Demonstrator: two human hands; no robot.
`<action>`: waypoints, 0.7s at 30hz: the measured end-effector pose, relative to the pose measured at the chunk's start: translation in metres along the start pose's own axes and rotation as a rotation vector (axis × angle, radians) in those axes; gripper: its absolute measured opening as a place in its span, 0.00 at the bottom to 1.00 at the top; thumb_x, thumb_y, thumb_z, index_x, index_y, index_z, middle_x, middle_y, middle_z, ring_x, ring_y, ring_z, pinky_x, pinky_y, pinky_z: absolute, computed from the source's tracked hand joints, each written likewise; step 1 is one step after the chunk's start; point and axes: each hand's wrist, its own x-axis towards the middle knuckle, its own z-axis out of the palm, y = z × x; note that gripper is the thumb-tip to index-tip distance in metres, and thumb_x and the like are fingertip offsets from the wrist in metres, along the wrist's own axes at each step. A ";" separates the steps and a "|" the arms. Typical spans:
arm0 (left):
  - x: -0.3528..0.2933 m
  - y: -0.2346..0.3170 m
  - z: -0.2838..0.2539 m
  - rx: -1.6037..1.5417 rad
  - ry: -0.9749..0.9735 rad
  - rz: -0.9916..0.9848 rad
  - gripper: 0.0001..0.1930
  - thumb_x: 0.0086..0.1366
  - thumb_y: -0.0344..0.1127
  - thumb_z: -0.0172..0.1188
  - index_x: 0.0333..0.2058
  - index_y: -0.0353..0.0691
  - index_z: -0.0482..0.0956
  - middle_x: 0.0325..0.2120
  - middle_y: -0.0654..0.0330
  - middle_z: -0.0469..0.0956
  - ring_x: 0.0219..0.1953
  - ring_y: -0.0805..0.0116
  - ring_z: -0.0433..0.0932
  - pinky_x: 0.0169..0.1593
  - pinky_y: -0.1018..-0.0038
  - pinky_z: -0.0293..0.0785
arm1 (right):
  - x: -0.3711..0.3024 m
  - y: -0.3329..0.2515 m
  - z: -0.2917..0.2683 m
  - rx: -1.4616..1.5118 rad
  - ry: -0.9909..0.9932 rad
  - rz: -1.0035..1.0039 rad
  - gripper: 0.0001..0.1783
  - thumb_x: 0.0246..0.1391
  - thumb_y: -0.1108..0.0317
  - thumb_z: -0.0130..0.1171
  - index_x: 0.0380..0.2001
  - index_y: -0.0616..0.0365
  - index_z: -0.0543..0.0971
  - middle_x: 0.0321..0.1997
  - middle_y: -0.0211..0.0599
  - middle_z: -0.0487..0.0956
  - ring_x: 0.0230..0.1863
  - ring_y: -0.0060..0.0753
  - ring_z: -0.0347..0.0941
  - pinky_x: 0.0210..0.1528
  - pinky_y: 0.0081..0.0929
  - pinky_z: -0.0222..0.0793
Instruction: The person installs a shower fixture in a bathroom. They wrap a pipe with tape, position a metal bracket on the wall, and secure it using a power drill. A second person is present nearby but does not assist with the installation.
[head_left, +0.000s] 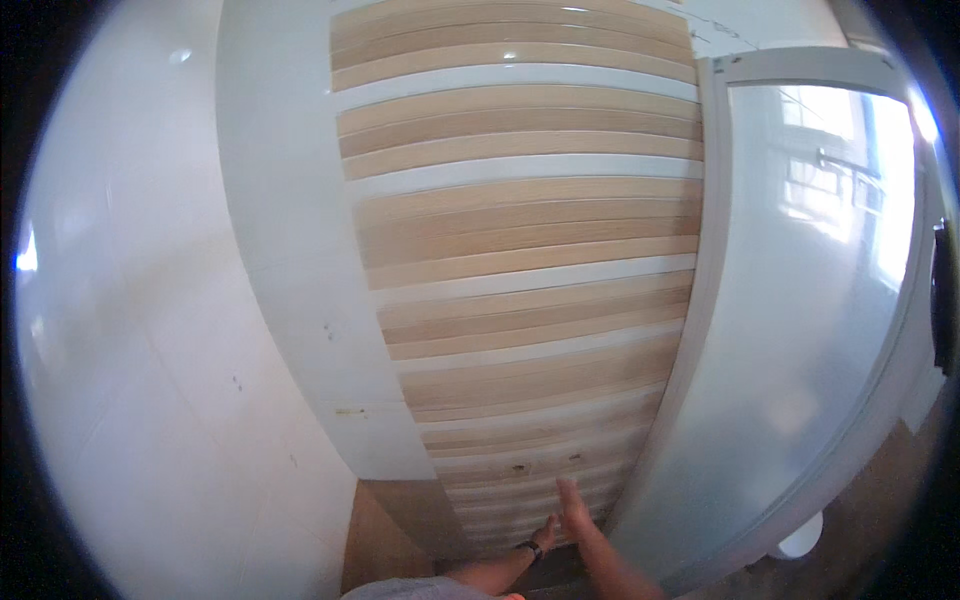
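Holds the right hand [573,510] out low before the striped wall [530,235], with fingers pointing up, and the left hand [546,533] just beside it, lower and to its left. Cannot tell, at this size, whether spread, pressed together or pinching something, for either hand; nor whether touching the wall or each other. Wears a dark watch [535,549] behind the left hand. Faces tan and white bands rising far above both hands, with 2 small holes [519,468] just above them. Has a glass panel [790,340] in a white frame [708,260] to the right of the right hand, and a round white thing [800,538] beyond that. Has a brown surface [385,540] left of the left hand, then a plain white wall [150,350].
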 end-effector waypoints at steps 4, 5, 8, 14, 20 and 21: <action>0.003 -0.010 -0.058 -0.477 0.262 -0.732 0.40 0.74 0.67 0.43 0.72 0.41 0.60 0.68 0.54 0.67 0.63 0.51 0.70 0.60 0.53 0.69 | -0.008 -0.066 0.046 -0.576 -0.047 -0.612 0.42 0.73 0.39 0.39 0.75 0.61 0.58 0.80 0.48 0.55 0.80 0.45 0.49 0.78 0.39 0.45; 0.009 0.002 -0.070 -0.597 0.327 -0.724 0.42 0.74 0.68 0.42 0.72 0.40 0.58 0.69 0.53 0.64 0.65 0.52 0.66 0.63 0.54 0.65 | -0.012 -0.067 0.052 -0.735 -0.008 -0.731 0.42 0.72 0.38 0.40 0.74 0.62 0.59 0.79 0.50 0.56 0.79 0.45 0.51 0.77 0.39 0.48; 0.029 0.127 -0.054 -0.917 0.197 -0.354 0.46 0.73 0.71 0.41 0.73 0.38 0.53 0.73 0.51 0.54 0.72 0.54 0.55 0.70 0.56 0.51 | 0.008 0.056 -0.053 -0.732 -0.048 -0.513 0.41 0.72 0.39 0.41 0.72 0.62 0.63 0.77 0.53 0.61 0.78 0.45 0.56 0.76 0.39 0.52; -0.050 0.208 -0.041 -0.625 0.045 -0.034 0.45 0.74 0.69 0.40 0.73 0.36 0.52 0.74 0.49 0.47 0.76 0.54 0.47 0.75 0.54 0.44 | -0.030 0.053 -0.020 0.054 0.355 0.300 0.39 0.70 0.38 0.48 0.67 0.62 0.69 0.72 0.52 0.68 0.73 0.51 0.63 0.72 0.44 0.58; -0.049 0.122 -0.011 -0.734 -0.222 -0.280 0.36 0.76 0.63 0.42 0.67 0.37 0.61 0.65 0.48 0.62 0.67 0.50 0.61 0.69 0.54 0.57 | -0.069 -0.002 -0.002 -0.145 0.135 0.066 0.42 0.69 0.37 0.49 0.69 0.63 0.68 0.75 0.52 0.65 0.75 0.48 0.60 0.75 0.41 0.53; -0.044 0.114 -0.009 -0.841 -0.330 -0.292 0.35 0.76 0.62 0.42 0.67 0.37 0.62 0.63 0.48 0.64 0.66 0.49 0.63 0.68 0.54 0.59 | -0.082 -0.004 -0.004 -0.308 0.136 -0.131 0.41 0.69 0.37 0.48 0.71 0.59 0.65 0.75 0.53 0.64 0.76 0.48 0.59 0.74 0.44 0.54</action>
